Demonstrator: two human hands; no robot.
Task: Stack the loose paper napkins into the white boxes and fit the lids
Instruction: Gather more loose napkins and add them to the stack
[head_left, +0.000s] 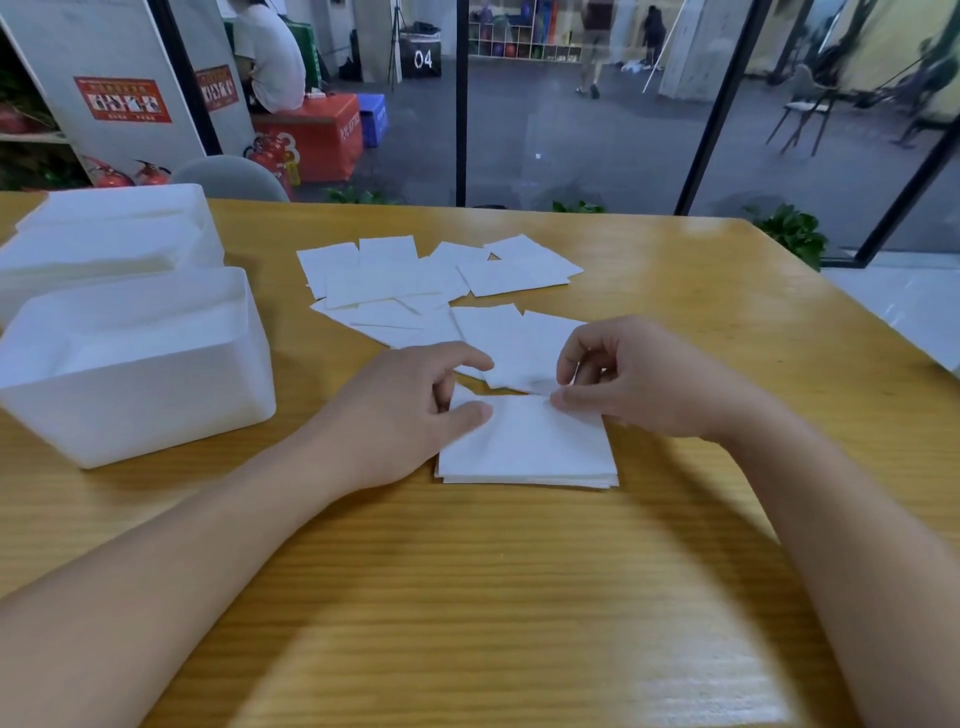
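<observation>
Nearest us, our left hand (415, 410) presses the small neat stack of white paper napkins (530, 447) on the wooden counter (467, 597), while our right hand (628, 379) pinches its far edge. Thin sheets may slide askew. White plastic boxes (135, 364) wait left.

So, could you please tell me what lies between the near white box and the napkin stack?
In the head view: bare wooden table and the left hand, nothing else.
</observation>
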